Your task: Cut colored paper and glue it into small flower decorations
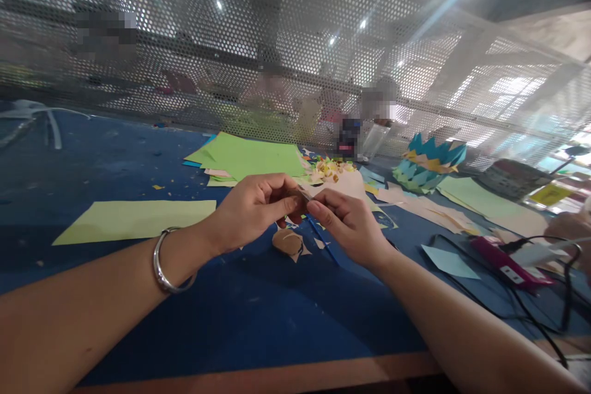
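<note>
Forearms (106,301) — thin piece (303,193) between both grips (253,206) (353,225)

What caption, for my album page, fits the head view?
Left hand and right hand pinch a small piece, green paper lying beyond.

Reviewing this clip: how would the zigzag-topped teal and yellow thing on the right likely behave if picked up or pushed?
The zigzag-topped thing looks like folded paper, so it is probably light for its size. Its thin, free-standing points would likely bend if squeezed, and a push might shift it easily.
</note>
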Demonstrator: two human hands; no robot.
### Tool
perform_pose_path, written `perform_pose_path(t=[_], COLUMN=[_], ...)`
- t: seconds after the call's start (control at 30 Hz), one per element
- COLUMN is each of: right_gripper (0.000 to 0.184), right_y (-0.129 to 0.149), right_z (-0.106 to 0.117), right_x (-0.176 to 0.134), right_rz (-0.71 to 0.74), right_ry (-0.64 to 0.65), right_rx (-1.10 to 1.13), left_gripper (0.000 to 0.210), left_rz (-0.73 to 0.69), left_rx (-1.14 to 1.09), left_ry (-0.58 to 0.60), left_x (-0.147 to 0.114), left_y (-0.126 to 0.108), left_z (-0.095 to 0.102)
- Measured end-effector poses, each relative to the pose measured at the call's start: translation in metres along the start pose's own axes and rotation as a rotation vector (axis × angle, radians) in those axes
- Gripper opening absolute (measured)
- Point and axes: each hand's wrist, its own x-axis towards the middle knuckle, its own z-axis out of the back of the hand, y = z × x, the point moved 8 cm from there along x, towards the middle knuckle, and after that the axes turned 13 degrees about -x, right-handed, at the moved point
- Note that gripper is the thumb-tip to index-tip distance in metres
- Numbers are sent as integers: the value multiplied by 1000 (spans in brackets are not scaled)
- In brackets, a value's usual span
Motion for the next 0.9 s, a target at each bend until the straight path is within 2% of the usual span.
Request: perform_pose_path(t=[0.9], right_gripper=[40], right_y=[6], right_z=[4], right_x=[-1], right_rz=[30], right_ry=[-2], right_rx=[16], left_gripper=[18], left_rz=[11], left_rx=[2], left_ry=[25], left_x=[-1], left_y=[-5], left_z=[-1])
